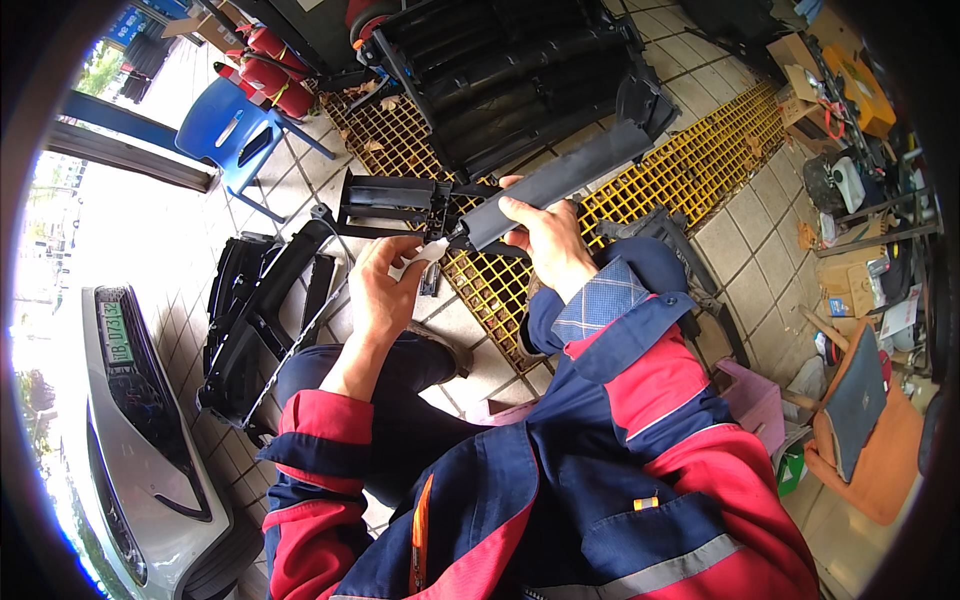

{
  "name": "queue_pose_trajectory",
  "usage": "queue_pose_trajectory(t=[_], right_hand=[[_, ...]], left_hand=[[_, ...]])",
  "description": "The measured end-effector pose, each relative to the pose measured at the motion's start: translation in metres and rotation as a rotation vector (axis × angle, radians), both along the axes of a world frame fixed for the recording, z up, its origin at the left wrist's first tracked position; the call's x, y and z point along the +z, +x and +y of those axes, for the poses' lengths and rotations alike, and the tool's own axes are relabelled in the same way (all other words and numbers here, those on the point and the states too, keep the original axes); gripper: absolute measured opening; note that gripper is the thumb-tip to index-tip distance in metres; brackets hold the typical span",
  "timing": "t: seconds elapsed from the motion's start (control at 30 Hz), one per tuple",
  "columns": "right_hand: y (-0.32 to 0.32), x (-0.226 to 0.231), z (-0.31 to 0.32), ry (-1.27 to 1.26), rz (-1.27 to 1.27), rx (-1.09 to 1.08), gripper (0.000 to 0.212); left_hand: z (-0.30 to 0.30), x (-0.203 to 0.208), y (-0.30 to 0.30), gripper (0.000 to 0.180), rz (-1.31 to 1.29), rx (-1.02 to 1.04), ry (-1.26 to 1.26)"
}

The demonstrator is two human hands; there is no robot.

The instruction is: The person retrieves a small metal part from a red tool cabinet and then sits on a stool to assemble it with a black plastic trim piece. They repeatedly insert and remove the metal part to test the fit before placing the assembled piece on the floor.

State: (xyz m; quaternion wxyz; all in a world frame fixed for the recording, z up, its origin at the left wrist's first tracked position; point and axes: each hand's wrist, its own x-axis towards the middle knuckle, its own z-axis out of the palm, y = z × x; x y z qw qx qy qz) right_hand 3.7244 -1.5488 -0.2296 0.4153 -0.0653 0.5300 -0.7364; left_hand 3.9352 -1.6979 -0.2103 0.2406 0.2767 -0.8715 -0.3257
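Note:
My right hand (548, 238) grips a long dark grey plastic panel (570, 175) near its close end, the thumb on top and fingers wrapped beneath. The panel slants up to the right. At its close left end, my left hand (385, 285) pinches a small white piece (432, 252), perhaps a scrap of cloth or soft plastic; its kind cannot be made out. The white piece lies against or right beside the panel's end. Below and beyond my hands is a black plastic bracket part (400, 200) on the floor.
A large black slatted assembly (510, 75) stands ahead over yellow floor grating (710, 150). Black plastic frames (265, 310) lie to the left, near a silver car's front (140, 440). A blue chair (225, 125) and red fire extinguishers (275, 80) stand far left. Cluttered shelves (870, 235) line the right.

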Motion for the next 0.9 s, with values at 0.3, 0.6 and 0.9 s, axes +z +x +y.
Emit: queue_pose_trajectory(t=[0.3,0.6,0.9], right_hand=[[-0.003,-0.009,0.0,-0.02,-0.131,-0.009,0.023],[-0.003,-0.009,0.0,-0.025,-0.155,-0.015,0.024],[-0.003,-0.011,-0.002,0.034,-0.086,-0.071,0.029]], left_hand=[[0.002,0.003,-0.002,0.029,0.011,-0.003,-0.007],[0.002,0.002,-0.003,0.029,0.005,-0.007,0.022],[0.002,0.0,-0.003,0.029,-0.002,-0.001,0.023]])
